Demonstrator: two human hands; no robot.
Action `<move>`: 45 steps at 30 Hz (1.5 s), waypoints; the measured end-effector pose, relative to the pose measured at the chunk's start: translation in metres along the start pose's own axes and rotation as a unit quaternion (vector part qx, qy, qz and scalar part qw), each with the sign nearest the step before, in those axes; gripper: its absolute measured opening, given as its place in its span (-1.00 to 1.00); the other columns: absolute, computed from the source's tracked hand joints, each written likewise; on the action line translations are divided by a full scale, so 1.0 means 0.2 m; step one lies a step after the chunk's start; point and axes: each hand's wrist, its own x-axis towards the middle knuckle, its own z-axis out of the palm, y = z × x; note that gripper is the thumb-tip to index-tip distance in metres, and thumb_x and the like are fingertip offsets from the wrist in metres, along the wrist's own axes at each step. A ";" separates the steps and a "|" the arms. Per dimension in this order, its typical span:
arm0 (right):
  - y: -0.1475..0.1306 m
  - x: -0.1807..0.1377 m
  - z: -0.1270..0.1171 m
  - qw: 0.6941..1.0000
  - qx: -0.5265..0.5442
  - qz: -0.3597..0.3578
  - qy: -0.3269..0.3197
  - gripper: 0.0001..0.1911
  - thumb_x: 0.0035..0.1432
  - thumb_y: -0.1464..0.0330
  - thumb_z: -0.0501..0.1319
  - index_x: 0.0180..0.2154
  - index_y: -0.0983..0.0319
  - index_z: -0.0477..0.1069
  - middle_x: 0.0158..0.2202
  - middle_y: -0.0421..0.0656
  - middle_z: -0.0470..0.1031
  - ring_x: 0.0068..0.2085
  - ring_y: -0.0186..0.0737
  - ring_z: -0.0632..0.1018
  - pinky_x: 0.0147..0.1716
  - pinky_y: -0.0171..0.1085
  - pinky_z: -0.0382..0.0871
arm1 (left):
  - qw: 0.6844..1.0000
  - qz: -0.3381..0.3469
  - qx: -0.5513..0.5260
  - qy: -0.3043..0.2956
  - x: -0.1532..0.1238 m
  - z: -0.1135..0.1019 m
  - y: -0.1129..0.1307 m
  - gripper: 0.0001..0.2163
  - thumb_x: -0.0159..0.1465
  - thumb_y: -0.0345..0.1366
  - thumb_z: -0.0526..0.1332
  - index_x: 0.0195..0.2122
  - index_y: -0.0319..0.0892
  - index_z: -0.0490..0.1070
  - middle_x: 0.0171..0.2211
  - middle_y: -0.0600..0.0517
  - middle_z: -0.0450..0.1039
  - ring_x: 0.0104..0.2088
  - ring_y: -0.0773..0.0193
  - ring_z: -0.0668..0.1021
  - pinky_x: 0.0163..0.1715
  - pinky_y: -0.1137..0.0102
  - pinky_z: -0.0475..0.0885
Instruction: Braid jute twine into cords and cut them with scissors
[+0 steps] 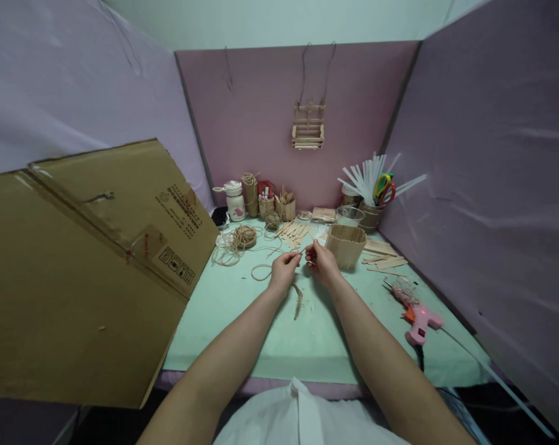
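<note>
Nearby, container point(347, 248), glue gun point(421, 322), fingers point(295, 259) pinching, seemingly, twine point(302, 251)

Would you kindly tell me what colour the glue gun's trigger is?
The trigger is orange, on a pink glue gun, shown in the head view.

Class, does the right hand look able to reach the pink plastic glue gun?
Probably yes: the glue gun lies beside the right forearm, unobstructed, though the right hand seems busy with beige twine.

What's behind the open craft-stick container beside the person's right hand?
A clear plastic bowl shows beyond the craft-stick container. The container hides part of the bowl's base and the tabletop just behind it, so anything there can't be seen.
</note>
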 end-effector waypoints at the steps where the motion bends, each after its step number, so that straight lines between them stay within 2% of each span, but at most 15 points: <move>1: 0.00 0.00 0.00 1.000 0.001 0.025 -0.013 -0.63 0.03 0.03 0.15 -0.51 0.21 0.32 -0.59 -0.21 0.33 -0.59 -0.36 0.32 -0.65 -0.35 0.13 | 1.000 0.008 0.000 -0.002 0.00 0.00 0.00 -0.85 0.00 -0.25 0.27 -0.44 -0.22 0.50 -0.63 0.09 0.34 -0.53 0.36 0.37 -0.44 0.44 0.25; 3: 0.00 -0.01 0.00 0.997 -0.001 0.056 -0.045 -0.64 0.01 0.04 0.19 -0.49 0.22 0.35 -0.58 -0.21 0.35 -0.58 -0.37 0.33 -0.64 -0.37 0.13 | 1.000 0.020 0.000 -0.012 0.00 0.00 -0.01 -0.85 0.00 -0.25 0.27 -0.44 -0.22 0.50 -0.63 0.10 0.34 -0.53 0.37 0.36 -0.45 0.45 0.25; 7: 0.00 -0.03 -0.01 0.993 0.004 0.051 -0.109 -0.69 -0.17 0.15 0.37 -0.46 0.20 0.38 -0.52 -0.24 0.39 -0.50 -0.37 0.38 -0.58 -0.39 0.19 | 0.999 0.031 0.003 -0.040 0.00 0.00 -0.02 -0.86 0.02 -0.29 0.24 -0.43 -0.24 0.50 -0.56 0.07 0.42 -0.48 0.35 0.42 -0.38 0.45 0.31; 10: -0.01 -0.04 -0.01 0.992 0.023 0.039 -0.117 -0.68 -0.29 0.23 0.44 -0.49 0.20 0.38 -0.55 -0.29 0.35 -0.49 -0.40 0.37 -0.53 -0.39 0.22 | 0.997 0.032 0.011 -0.068 0.01 0.01 -0.05 -0.87 0.02 -0.33 0.23 -0.43 -0.25 0.50 -0.48 0.01 0.49 -0.41 0.32 0.46 -0.30 0.41 0.33; 14: 0.00 -0.03 -0.02 0.992 0.021 0.045 -0.115 -0.67 -0.33 0.25 0.45 -0.51 0.22 0.38 -0.58 -0.30 0.32 -0.53 -0.43 0.32 -0.57 -0.41 0.15 | 0.994 0.039 0.060 -0.078 0.02 0.00 -0.06 -0.88 0.03 -0.33 0.23 -0.44 -0.25 0.50 -0.47 0.00 0.50 -0.41 0.30 0.47 -0.29 0.39 0.34; 17: 0.01 -0.02 -0.02 0.994 0.020 0.046 -0.098 -0.67 -0.36 0.27 0.44 -0.53 0.23 0.37 -0.61 -0.30 0.30 -0.56 -0.44 0.29 -0.62 -0.41 0.10 | 0.991 0.057 0.096 -0.079 0.02 -0.01 -0.05 -0.91 0.03 -0.35 0.23 -0.46 -0.24 0.51 -0.47 0.01 0.50 -0.40 0.30 0.47 -0.28 0.39 0.34; 25: 0.06 0.06 -0.05 0.998 0.056 0.006 0.010 -0.66 -0.35 0.24 0.41 -0.60 0.22 0.28 -0.68 -0.33 0.22 -0.62 -0.45 0.22 -0.67 -0.40 0.06 | 0.981 0.098 0.110 -0.126 -0.03 0.02 -0.02 -0.92 0.05 -0.33 0.24 -0.49 -0.20 0.52 -0.46 0.02 0.50 -0.38 0.29 0.48 -0.25 0.38 0.34; 31: 0.07 0.07 -0.05 0.999 0.046 0.006 -0.001 -0.68 -0.28 0.27 0.38 -0.63 0.22 0.24 -0.69 -0.32 0.21 -0.63 -0.46 0.23 -0.67 -0.40 0.08 | 0.982 0.108 0.065 -0.137 -0.05 0.03 0.00 -0.89 0.03 -0.30 0.27 -0.46 -0.22 0.52 -0.46 0.01 0.50 -0.40 0.29 0.47 -0.30 0.39 0.34; 34: 0.07 0.06 -0.05 0.999 0.032 0.007 0.015 -0.71 -0.25 0.28 0.35 -0.62 0.22 0.24 -0.69 -0.33 0.21 -0.64 -0.46 0.23 -0.68 -0.40 0.08 | 0.984 0.098 0.031 -0.146 -0.05 0.03 0.00 -0.85 0.01 -0.25 0.30 -0.46 -0.23 0.52 -0.46 -0.01 0.51 -0.39 0.28 0.48 -0.29 0.38 0.36; 39: 0.06 0.05 -0.04 0.996 -0.080 0.016 0.023 -0.81 -0.10 0.23 0.21 -0.55 0.21 0.30 -0.66 -0.28 0.26 -0.63 -0.38 0.27 -0.65 -0.36 0.11 | 0.993 0.063 -0.001 -0.100 -0.02 0.02 -0.02 -0.83 0.01 -0.24 0.30 -0.43 -0.24 0.53 -0.44 -0.02 0.53 -0.37 0.27 0.50 -0.26 0.36 0.36; 41: 0.06 0.05 -0.04 0.984 -0.166 -0.037 0.055 -0.82 -0.05 0.23 0.15 -0.53 0.21 0.30 -0.62 -0.24 0.31 -0.58 -0.33 0.32 -0.59 -0.32 0.18 | 0.996 0.062 0.005 -0.059 0.00 0.01 -0.04 -0.83 0.01 -0.24 0.29 -0.42 -0.23 0.53 -0.42 -0.03 0.53 -0.35 0.26 0.50 -0.25 0.36 0.36; 43: 0.06 0.04 -0.04 0.953 -0.251 -0.149 0.082 -0.88 -0.04 0.29 0.14 -0.50 0.21 0.29 -0.53 -0.20 0.36 -0.49 -0.27 0.38 -0.49 -0.29 0.25 | 0.998 0.063 0.023 -0.020 0.03 -0.01 -0.05 -0.84 0.01 -0.26 0.28 -0.42 -0.23 0.53 -0.41 -0.04 0.53 -0.35 0.26 0.50 -0.24 0.35 0.36; 45: 0.05 0.02 -0.03 0.908 -0.309 -0.274 0.069 -0.93 -0.05 0.35 0.14 -0.44 0.21 0.30 -0.41 -0.16 0.38 -0.39 -0.24 0.40 -0.39 -0.26 0.29 | 0.997 0.061 0.040 0.008 0.05 -0.02 -0.06 -0.85 0.02 -0.29 0.27 -0.40 -0.23 0.53 -0.41 -0.04 0.53 -0.35 0.26 0.50 -0.25 0.34 0.36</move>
